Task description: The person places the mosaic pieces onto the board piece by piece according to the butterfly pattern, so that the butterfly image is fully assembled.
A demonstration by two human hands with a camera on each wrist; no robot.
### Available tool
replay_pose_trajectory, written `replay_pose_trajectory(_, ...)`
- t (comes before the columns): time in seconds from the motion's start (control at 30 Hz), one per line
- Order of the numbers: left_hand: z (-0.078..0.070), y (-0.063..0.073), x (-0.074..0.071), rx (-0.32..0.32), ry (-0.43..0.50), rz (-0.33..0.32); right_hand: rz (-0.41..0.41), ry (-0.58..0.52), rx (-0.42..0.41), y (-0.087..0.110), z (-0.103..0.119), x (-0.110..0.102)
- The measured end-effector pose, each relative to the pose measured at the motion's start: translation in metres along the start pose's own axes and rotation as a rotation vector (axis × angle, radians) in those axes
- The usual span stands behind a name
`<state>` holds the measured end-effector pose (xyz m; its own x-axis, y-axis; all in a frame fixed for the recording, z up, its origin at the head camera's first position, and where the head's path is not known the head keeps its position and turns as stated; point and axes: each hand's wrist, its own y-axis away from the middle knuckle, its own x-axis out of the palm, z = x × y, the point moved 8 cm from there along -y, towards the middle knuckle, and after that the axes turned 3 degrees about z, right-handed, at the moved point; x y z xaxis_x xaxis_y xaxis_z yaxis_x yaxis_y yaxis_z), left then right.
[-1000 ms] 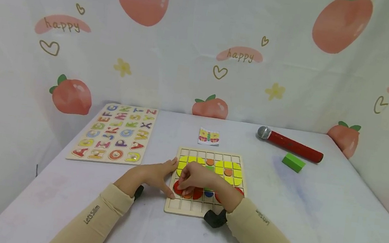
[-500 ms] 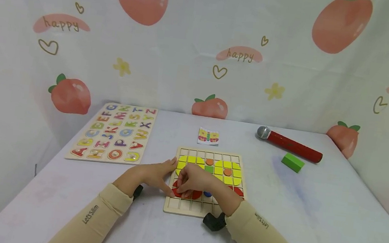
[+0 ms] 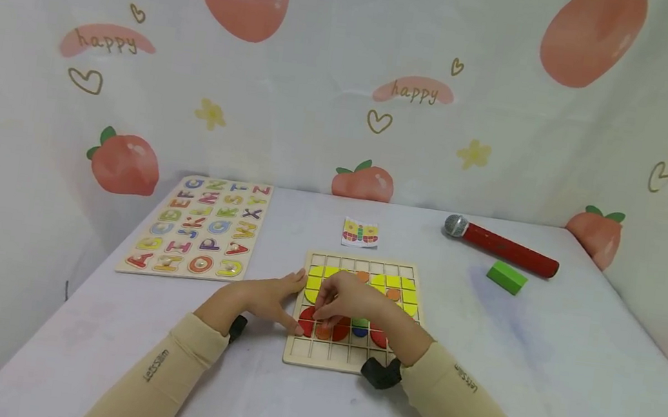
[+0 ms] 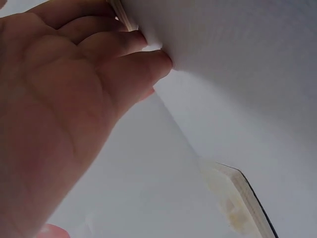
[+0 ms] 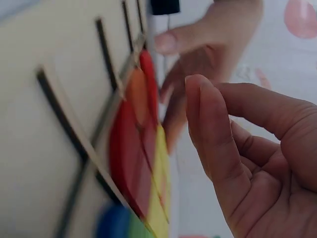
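A wooden grid board (image 3: 346, 366) lies in front of me with flat coloured pieces in its squares. My left hand (image 3: 268, 300) rests against its left edge, thumb at the front left and fingers spread along the side. Over the left part of the board, my right hand (image 3: 354, 300) hovers with bent fingers. In the right wrist view nothing shows between its fingertips (image 5: 200, 87). Below them are red pieces (image 5: 131, 153) around an orange round piece (image 5: 137, 94). Yellow pieces (image 3: 411, 297) fill upper squares, and a blue piece (image 3: 360, 332) sits near the middle. The right forearm hides some squares.
Behind the board lies a small butterfly picture card (image 3: 360, 233). An alphabet puzzle board (image 3: 197, 225) is at the back left. To the right are a red microphone (image 3: 510, 250) and a green block (image 3: 507, 277). A printed cloth hangs behind the table.
My right hand first shifts slightly toward the board's front left, then lifts back and to the right off the red pieces. The left hand stays at the board's edge.
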<state>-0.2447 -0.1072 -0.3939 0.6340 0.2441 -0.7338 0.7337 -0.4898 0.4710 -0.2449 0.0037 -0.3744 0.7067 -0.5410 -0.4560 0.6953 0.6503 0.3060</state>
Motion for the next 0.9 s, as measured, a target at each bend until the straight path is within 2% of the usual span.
replay_pose_trajectory(0.1,0.001,0.0,-0.002,0.004,-0.002,-0.002,-0.06,-0.006,0.024,0.016,-0.007,-0.023)
replay_pose_trajectory(0.2,0.001,0.004,-0.011,0.014,-0.009,-0.037,-0.125,0.039,0.05,0.038,-0.02,-0.051)
replay_pose_trajectory(0.3,0.001,0.015,-0.026,0.024,-0.008,-0.106,-0.211,0.107,0.076,0.065,-0.036,-0.081)
replay_pose_trajectory(0.4,-0.001,0.036,-0.049,0.061,-0.06,-0.242,-0.347,0.208,0.066,0.098,-0.047,-0.109)
replay_pose_trajectory(0.47,-0.003,0.055,-0.071,0.094,-0.18,-0.413,-0.466,0.318,0.054,0.122,-0.049,-0.128)
replay_pose_trajectory(0.5,-0.005,0.067,-0.083,0.111,-0.261,-0.527,-0.533,0.394,0.039,0.134,-0.049,-0.137)
replay_pose_trajectory(0.6,-0.007,0.107,-0.116,0.138,-0.501,-0.922,-0.71,0.665,0.057,0.166,-0.049,-0.162)
replay_pose_trajectory(0.67,-0.005,0.131,-0.13,0.156,-0.596,-1.159,-0.785,0.847,0.101,0.182,-0.052,-0.176)
replay_pose_trajectory(0.7,-0.001,0.138,-0.134,0.159,-0.627,-1.241,-0.811,0.931,0.123,0.188,-0.055,-0.182)
replay_pose_trajectory(0.73,0.003,0.143,-0.138,0.163,-0.647,-1.297,-0.821,1.005,0.146,0.192,-0.06,-0.187)
replay_pose_trajectory(0.8,0.015,0.146,-0.142,0.143,-0.675,-1.321,-0.805,1.109,0.185,0.197,-0.071,-0.192)
replay_pose_trajectory(0.83,0.022,0.143,-0.142,0.115,-0.691,-1.287,-0.79,1.145,0.196,0.198,-0.078,-0.194)
replay_pose_trajectory(0.9,0.037,0.132,-0.14,0.015,-0.738,-1.16,-0.752,1.191,0.208,0.197,-0.091,-0.194)
